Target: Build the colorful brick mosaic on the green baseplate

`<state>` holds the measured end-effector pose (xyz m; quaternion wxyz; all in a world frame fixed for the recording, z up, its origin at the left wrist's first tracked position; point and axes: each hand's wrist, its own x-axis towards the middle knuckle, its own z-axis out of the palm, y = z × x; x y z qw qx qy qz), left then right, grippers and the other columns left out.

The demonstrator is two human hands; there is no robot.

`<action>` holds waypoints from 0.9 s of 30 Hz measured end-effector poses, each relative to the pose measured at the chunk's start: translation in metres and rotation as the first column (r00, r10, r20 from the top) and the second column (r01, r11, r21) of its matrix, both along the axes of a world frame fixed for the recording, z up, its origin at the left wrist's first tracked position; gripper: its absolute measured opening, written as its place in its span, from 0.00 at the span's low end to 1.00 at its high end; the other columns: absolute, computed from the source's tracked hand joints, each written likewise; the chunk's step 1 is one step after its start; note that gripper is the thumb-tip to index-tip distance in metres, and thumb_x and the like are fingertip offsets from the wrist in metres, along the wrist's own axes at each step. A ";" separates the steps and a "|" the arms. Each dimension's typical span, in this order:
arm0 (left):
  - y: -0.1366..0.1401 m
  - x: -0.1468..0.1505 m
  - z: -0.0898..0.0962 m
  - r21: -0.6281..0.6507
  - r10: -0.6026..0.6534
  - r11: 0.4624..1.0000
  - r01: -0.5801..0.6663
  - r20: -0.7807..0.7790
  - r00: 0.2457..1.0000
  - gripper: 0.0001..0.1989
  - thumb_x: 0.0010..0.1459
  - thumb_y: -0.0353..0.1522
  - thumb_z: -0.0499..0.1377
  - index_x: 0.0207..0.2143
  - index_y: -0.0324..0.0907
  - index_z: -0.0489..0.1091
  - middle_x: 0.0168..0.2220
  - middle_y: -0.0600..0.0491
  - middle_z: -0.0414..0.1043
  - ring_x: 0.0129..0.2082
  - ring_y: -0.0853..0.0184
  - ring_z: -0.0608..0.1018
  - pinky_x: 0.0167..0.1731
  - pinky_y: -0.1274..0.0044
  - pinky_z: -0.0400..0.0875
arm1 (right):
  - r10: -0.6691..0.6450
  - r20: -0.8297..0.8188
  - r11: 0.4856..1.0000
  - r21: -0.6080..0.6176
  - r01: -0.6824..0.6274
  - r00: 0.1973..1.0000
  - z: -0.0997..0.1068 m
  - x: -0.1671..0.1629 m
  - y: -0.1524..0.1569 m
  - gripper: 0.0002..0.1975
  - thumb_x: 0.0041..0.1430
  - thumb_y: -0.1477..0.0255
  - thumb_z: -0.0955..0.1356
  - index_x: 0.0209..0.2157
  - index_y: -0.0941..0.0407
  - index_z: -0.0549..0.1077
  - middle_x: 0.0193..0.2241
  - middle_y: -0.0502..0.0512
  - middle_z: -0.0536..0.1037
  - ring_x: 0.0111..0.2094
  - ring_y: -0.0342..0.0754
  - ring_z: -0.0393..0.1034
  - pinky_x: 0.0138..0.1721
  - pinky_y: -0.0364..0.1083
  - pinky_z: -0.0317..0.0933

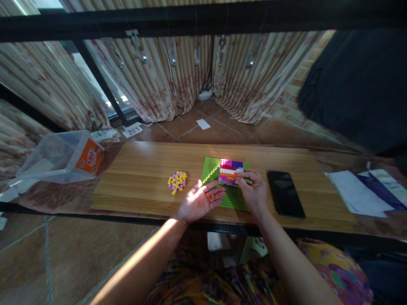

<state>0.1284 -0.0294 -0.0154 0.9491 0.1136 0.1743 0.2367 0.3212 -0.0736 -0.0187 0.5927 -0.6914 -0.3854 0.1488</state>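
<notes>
Up stood the block (228,167), banded purple, red, white and orange, well built up on the green plate (235,198), the right hand's (252,186) fingers narrow at its edge, any brick between them impossible to tell! The left hand (199,199), palm up and spread, bore loose orange bricks (209,196), while the yellow-and-pink pile (177,182) waited unbuilt alongside.
</notes>
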 end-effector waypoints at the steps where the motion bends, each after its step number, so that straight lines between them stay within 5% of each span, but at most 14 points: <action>1: 0.000 0.000 0.000 -0.006 -0.002 1.000 0.002 -0.005 1.000 0.32 0.63 0.46 0.41 0.59 0.30 0.56 0.49 0.35 0.70 0.49 0.55 0.74 0.51 0.65 0.61 | 0.008 0.025 1.000 -0.003 -0.008 1.000 0.001 0.000 -0.002 0.08 0.49 0.67 0.68 0.28 0.57 0.76 0.39 0.58 0.72 0.39 0.50 0.70 0.33 0.48 0.66; 8: 0.001 -0.001 0.001 -0.059 -0.004 0.998 0.006 0.040 0.999 0.33 0.62 0.46 0.42 0.61 0.31 0.53 0.51 0.34 0.68 0.49 0.54 0.73 0.48 0.65 0.63 | 0.072 0.516 0.990 0.068 -0.124 0.853 0.019 -0.023 -0.026 0.07 0.59 0.69 0.65 0.35 0.53 0.75 0.40 0.58 0.73 0.44 0.51 0.67 0.46 0.54 0.64; 11: 0.001 -0.001 0.002 -0.072 -0.005 0.997 0.007 0.041 0.999 0.33 0.62 0.47 0.41 0.61 0.33 0.54 0.46 0.38 0.71 0.45 0.58 0.74 0.47 0.68 0.63 | 0.302 0.579 0.942 -0.059 -0.331 0.757 0.017 -0.040 -0.034 0.09 0.61 0.70 0.64 0.39 0.53 0.74 0.38 0.57 0.74 0.41 0.50 0.68 0.43 0.52 0.65; 14: 0.000 -0.001 0.005 -0.065 -0.025 0.997 0.028 0.045 0.999 0.33 0.63 0.48 0.39 0.61 0.34 0.55 0.44 0.41 0.72 0.41 0.61 0.74 0.44 0.71 0.64 | 0.426 0.599 0.897 -0.180 -0.404 0.678 0.009 -0.051 -0.035 0.09 0.61 0.70 0.65 0.42 0.53 0.74 0.39 0.57 0.74 0.42 0.51 0.67 0.43 0.52 0.64; 21: -0.003 -0.003 0.008 -0.017 -0.041 0.999 0.042 0.022 0.999 0.34 0.62 0.49 0.38 0.61 0.35 0.55 0.45 0.43 0.72 0.40 0.62 0.74 0.45 0.71 0.63 | 0.410 0.621 0.909 -0.216 -0.358 0.667 -0.003 -0.057 -0.027 0.08 0.62 0.70 0.64 0.37 0.54 0.75 0.35 0.56 0.74 0.39 0.51 0.67 0.40 0.51 0.63; 27: 0.001 -0.002 0.004 -0.044 -0.045 0.998 0.046 0.032 0.998 0.34 0.63 0.47 0.39 0.62 0.33 0.53 0.48 0.38 0.71 0.44 0.60 0.74 0.48 0.67 0.62 | 0.359 0.602 0.931 -0.173 -0.323 0.713 0.010 -0.046 -0.030 0.10 0.63 0.69 0.62 0.37 0.54 0.74 0.36 0.56 0.76 0.39 0.50 0.69 0.40 0.49 0.64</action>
